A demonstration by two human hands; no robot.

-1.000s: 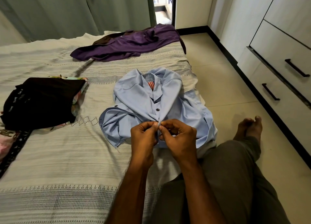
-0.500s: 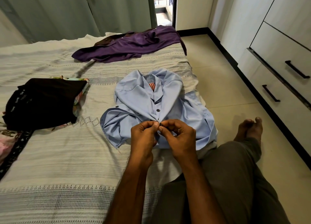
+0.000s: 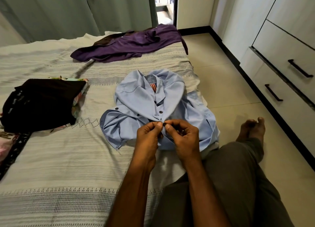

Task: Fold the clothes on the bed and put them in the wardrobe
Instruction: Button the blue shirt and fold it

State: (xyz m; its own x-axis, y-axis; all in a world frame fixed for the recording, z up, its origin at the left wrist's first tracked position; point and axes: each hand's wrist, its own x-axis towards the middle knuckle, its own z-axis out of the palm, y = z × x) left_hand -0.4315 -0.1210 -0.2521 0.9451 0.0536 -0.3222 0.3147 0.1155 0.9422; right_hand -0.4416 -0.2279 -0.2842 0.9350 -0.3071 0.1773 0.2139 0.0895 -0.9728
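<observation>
Your left hand [image 3: 148, 136] and right hand [image 3: 183, 135] both pinch the blue shirt [image 3: 136, 105] placket at a dark button [image 3: 164, 124]. Shirt lies on the bed [image 3: 59, 167], spreading away beyond your fingertips.

Smooth matt cloth shirt [image 3: 141, 105] on a coarse woven bedspread [image 3: 59, 167].

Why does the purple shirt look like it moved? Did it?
No. The purple shirt lies at the same spot on the bed, still below the curtain. Only the camera shifted a little.
</observation>
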